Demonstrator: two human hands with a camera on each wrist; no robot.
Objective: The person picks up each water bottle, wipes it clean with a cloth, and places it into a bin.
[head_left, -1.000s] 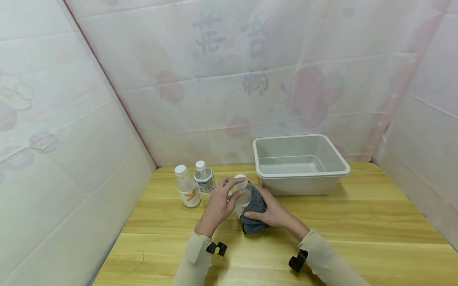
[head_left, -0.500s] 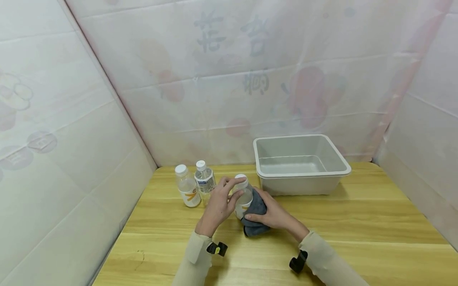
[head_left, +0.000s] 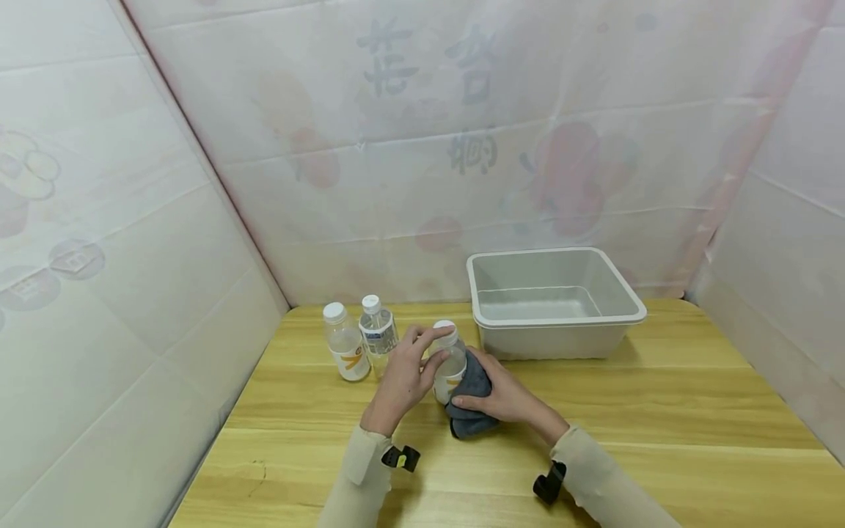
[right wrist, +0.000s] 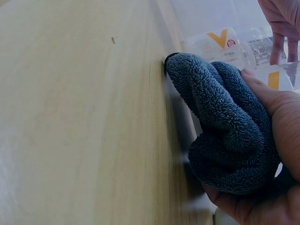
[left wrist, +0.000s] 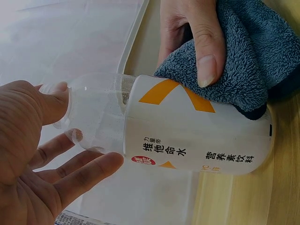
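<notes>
A clear plastic bottle with a white cap and a white label bearing an orange mark (head_left: pixel 452 365) stands on the table. My left hand (head_left: pixel 404 375) holds it near the neck, thumb on one side and fingers on the other. In the left wrist view some of those fingers are spread along the bottle's shoulder (left wrist: pixel 96 110). My right hand (head_left: pixel 507 392) grips a bunched grey-blue towel (head_left: pixel 472 400) and presses it to the bottle's right side. In the right wrist view the folded towel (right wrist: pixel 229 124) fills the grasp and hides most of the bottle.
To the left stand two more capped bottles: one with an orange-marked label (head_left: pixel 348 348) and a slimmer clear one (head_left: pixel 378 330), partly behind my left hand. A pale grey plastic tub (head_left: pixel 557 341) sits at the back right of the wooden table (head_left: pixel 297 455). Fabric walls enclose the table.
The towel has slid slightly down and right on the bottle, showing a little more of the label. Both hands stay almost in place.
</notes>
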